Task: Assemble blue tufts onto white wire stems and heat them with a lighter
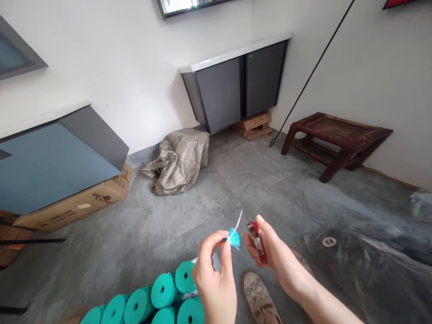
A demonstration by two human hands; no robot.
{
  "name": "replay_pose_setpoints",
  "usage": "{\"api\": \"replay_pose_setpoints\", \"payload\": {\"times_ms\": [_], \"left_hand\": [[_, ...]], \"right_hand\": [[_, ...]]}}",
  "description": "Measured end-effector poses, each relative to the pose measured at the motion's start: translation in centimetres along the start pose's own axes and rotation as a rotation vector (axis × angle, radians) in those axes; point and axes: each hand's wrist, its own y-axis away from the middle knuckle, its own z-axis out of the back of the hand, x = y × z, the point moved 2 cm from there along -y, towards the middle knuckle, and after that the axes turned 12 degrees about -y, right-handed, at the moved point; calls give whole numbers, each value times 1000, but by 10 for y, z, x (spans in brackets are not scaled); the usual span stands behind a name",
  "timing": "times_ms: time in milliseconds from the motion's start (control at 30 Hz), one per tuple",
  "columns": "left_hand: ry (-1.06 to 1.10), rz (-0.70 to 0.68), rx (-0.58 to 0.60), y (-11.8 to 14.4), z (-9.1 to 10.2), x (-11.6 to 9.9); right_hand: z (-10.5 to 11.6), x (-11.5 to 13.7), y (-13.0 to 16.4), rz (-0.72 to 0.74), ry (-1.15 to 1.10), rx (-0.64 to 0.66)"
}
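Observation:
My left hand [213, 270] pinches a small piece with frayed blue fibres [233, 237] and a thin white strand sticking up from it. Just to its right, my right hand [270, 252] grips a red lighter [255, 240] upright, thumb near its metal top. No flame shows. The two hands are a few centimetres apart, held above the grey concrete floor. Below my left hand lie several teal rolls [162, 297] stacked side by side. My shoe [259, 297] shows under my right wrist.
A crumpled grey sack [178, 159] lies by the wall. A grey cabinet [236, 87] stands on wooden blocks at the back. A dark wooden bench [337, 139] is at right, a thin black rod [310, 74] leaning beside it. A cardboard box [77, 204] sits left.

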Motion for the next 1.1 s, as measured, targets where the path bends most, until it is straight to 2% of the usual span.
{"api": "replay_pose_setpoints", "payload": {"times_ms": [200, 333, 567, 667, 867, 1100], "left_hand": [[-14, -5, -44, 1, 0, 0], [20, 14, -34, 1, 0, -1], [9, -76, 15, 6, -5, 0], [80, 0, 13, 5, -6, -1], [255, 267, -25, 0, -6, -1], [283, 321, -50, -1, -5, -1]], "right_hand": [[-2, -3, -1, -25, -137, 101], [-2, -2, 0, 29, -139, 28], [-5, -2, -2, 91, -129, 10], [-7, -3, -2, 117, -112, 16], [-7, -4, 0, 94, -139, 26], [-6, -1, 1, 76, -169, -46]]}}
